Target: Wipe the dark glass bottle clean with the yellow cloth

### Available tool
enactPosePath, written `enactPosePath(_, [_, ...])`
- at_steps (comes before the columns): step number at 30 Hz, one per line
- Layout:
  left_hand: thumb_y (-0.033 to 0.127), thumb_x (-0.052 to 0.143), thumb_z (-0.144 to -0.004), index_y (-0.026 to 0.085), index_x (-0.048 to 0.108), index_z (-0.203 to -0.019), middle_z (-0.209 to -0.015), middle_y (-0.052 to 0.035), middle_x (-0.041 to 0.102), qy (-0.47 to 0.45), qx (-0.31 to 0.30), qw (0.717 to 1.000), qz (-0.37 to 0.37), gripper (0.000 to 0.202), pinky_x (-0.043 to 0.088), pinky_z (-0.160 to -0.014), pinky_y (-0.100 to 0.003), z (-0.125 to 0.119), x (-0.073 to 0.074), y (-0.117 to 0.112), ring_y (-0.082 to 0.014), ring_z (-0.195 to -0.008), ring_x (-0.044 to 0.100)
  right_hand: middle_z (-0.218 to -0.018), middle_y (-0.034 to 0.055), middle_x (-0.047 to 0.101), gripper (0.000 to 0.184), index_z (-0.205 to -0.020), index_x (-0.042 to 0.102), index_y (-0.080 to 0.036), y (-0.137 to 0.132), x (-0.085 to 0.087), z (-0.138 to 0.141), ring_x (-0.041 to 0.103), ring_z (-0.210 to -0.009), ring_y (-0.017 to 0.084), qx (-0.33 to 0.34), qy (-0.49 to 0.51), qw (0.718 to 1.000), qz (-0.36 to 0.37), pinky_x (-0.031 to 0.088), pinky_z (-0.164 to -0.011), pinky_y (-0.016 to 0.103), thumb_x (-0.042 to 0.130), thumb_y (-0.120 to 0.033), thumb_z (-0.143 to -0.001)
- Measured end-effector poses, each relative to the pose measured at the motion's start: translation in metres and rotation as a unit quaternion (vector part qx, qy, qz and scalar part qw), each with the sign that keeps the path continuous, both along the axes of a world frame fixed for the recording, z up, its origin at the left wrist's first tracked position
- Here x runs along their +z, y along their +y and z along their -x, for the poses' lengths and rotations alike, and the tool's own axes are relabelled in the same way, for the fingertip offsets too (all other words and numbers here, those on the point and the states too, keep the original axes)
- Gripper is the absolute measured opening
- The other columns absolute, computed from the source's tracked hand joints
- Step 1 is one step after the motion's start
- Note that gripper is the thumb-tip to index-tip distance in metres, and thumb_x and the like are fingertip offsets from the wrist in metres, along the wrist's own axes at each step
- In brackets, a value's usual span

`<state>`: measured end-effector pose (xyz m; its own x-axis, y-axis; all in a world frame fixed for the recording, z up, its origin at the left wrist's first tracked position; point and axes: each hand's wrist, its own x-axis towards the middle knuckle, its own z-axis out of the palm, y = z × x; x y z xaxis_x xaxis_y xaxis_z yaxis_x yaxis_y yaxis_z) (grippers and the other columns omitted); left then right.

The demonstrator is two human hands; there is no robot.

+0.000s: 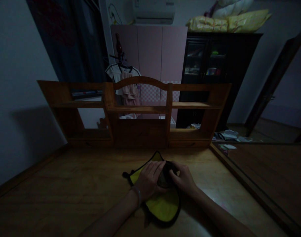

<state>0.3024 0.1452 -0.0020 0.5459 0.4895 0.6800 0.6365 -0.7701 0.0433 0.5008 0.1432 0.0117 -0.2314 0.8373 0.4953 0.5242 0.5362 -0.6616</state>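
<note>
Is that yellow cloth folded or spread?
Mostly spread: the yellow cloth shows its black border beyond left hand and right hand; its middle is hidden.

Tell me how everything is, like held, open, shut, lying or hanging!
Left hand: curled, holding
Right hand: curled, holding
Dark object: held in both hands
Yellow cloth: spread out underneath
Pink wardrobe: doors shut
Wooden drawers: shut
White shirt: hanging
Yellow bags: lying on the dark cabinet
Air conditioner: can't tell if on

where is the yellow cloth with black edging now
Low in the middle of the head view, the yellow black-edged cloth lies on the brown wooden tabletop, partly under the left hand.
</note>
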Motion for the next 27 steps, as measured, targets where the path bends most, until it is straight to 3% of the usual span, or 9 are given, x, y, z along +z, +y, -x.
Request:
enactPosePath(8, [0.063, 0.066, -0.076, 0.010, 0.039, -0.140, -0.127, -0.0165, 0.059, -0.001, 0.000, 1.000, 0.007, 0.087, 0.040, -0.106, -0.048, 0.000, 0.001, -0.001, -0.0316, -0.117, 0.055, -0.094, 0.0042, 0.073, 0.031, -0.110, 0.065, -0.021, 0.003, -0.003, 0.000, 0.067, -0.080, 0.020, 0.025, 0.004, 1.000, -0.005, 0.051, -0.072, 0.028, 0.057, -0.013, -0.081])
enactPosePath(18, [0.058, 0.068, -0.075, 0.012, 0.040, -0.140, -0.127, -0.0164, 0.059, -0.003, 0.005, 1.000, 0.011, 0.084, 0.040, -0.106, -0.049, -0.002, 0.002, -0.001, -0.0320, -0.117, 0.056, -0.095, 0.0040, 0.073, 0.030, -0.110, 0.065, -0.022, 0.009, -0.011, 0.001, 0.068, -0.082, 0.020, 0.029, 0.036, 0.998, 0.031, 0.052, -0.075, 0.029, 0.058, -0.014, -0.082])
enactPosePath(27, [0.059, 0.069, -0.074, 0.012, 0.041, -0.140, -0.127, -0.0160, 0.059, 0.003, 0.009, 1.000, 0.015, 0.085, 0.040, -0.105, -0.049, -0.001, 0.002, -0.001, -0.0326, -0.116, 0.056, -0.101, 0.0064, 0.073, 0.027, -0.109, 0.067, -0.020, 0.008, -0.008, 0.001, 0.068, -0.090, 0.023, 0.037, 0.058, 0.996, 0.060, 0.053, -0.081, 0.034, 0.058, -0.017, -0.083])
